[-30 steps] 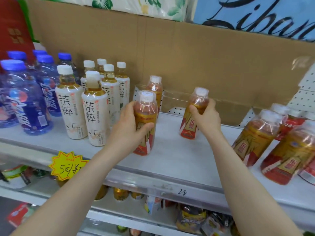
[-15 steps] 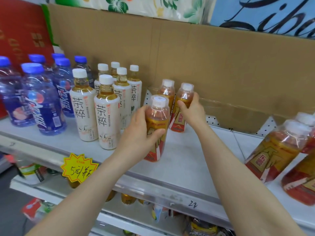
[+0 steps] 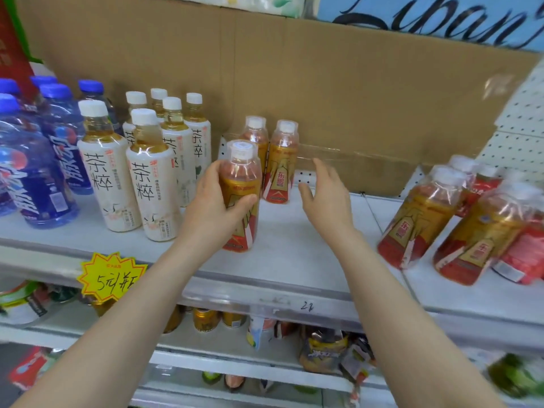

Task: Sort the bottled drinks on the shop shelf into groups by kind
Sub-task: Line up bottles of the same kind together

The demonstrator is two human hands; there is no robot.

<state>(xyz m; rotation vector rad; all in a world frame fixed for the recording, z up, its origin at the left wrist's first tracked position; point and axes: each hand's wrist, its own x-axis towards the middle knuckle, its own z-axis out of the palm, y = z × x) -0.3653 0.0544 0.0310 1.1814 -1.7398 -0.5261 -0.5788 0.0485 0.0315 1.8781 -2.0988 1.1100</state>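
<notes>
The left hand (image 3: 210, 209) was wrapped round the middle of a gold-and-red bottle (image 3: 240, 172), thumb across the front label and fingers behind, with the bottle upright and its base apparently on the shelf (image 3: 294, 257) near the front edge. The right hand (image 3: 323, 192) hovered with fingers spread and held nothing, just right of two matching bottles (image 3: 281, 163) standing side by side against the cardboard backing (image 3: 353, 83). To do this step well, I judged, the held bottle should be slid straight back to sit in front of that pair with its label facing out. It should keep clear of the white-labelled tea bottles (image 3: 150, 178) just to its left, which a careless elbow could topple. The free hand could then go for the cluster of the same drink (image 3: 421, 219), which leaned well off to the right. The tea labels read 茶粹 in large dark characters, and the gold labels showed 东鹏 on a red ground. The blue-capped bottles (image 3: 44, 172) at far left carried white lettering too skewed to read. A yellow price star (image 3: 110, 279) said 5元 a bottle, "22" was pencilled on the shelf rail (image 3: 306, 305), and a blue sign (image 3: 441, 22) above bore looping script, cut off.
</notes>
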